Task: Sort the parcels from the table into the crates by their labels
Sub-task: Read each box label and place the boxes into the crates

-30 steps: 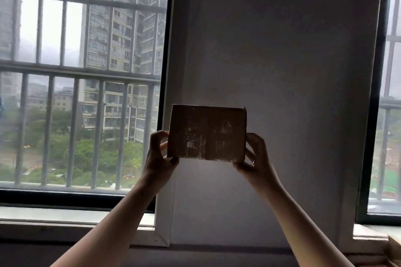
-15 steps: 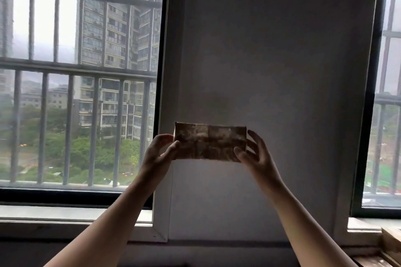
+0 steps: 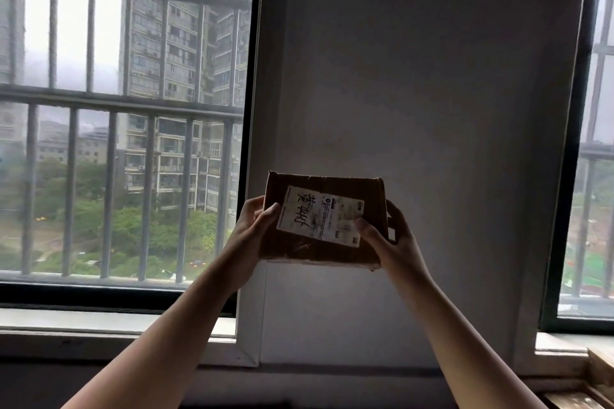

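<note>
A small brown cardboard parcel [image 3: 309,251] is held up in the air in front of the grey wall. A white shipping label [image 3: 320,216] with black handwriting faces me on its near side. My left hand [image 3: 252,229] grips the parcel's left edge, thumb on the front face. Holding the right edge is my right hand [image 3: 392,242], its thumb lying over the label's right end. No crates and no table are in view.
A barred window [image 3: 126,103] fills the left, with its sill [image 3: 109,322] below. The grey wall [image 3: 425,83] is straight ahead, and a second window [image 3: 594,176] is at the right edge. Wooden slats [image 3: 594,382] show at the bottom right corner.
Both hands have turned the parcel over: first a plain face showed, then a narrow side, now the labelled face. The parcel also sits slightly lower.
</note>
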### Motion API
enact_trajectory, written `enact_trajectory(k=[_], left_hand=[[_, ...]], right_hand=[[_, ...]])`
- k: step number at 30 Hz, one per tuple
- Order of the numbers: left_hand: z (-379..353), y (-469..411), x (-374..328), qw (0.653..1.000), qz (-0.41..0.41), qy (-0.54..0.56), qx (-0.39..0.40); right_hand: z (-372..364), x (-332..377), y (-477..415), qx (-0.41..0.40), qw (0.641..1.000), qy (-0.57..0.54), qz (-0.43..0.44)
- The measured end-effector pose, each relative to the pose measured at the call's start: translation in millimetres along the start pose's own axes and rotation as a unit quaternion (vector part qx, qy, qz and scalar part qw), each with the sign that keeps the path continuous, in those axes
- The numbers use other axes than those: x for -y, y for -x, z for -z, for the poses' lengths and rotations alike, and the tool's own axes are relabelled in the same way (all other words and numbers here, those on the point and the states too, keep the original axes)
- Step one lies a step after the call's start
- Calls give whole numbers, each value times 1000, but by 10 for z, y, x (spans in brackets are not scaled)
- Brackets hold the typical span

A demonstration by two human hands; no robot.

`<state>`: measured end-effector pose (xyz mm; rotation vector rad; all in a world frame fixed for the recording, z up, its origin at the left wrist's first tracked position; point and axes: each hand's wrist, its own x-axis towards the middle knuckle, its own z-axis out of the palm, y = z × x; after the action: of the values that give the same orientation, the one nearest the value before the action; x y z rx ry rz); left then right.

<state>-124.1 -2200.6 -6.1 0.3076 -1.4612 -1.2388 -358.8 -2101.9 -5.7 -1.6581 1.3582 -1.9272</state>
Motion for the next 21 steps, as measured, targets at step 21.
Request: enact_trajectory(k=[21], left_hand=[[51, 36, 230, 993, -19, 93, -74]], right_hand=[[-132, -189, 193, 50, 987, -78, -130]])
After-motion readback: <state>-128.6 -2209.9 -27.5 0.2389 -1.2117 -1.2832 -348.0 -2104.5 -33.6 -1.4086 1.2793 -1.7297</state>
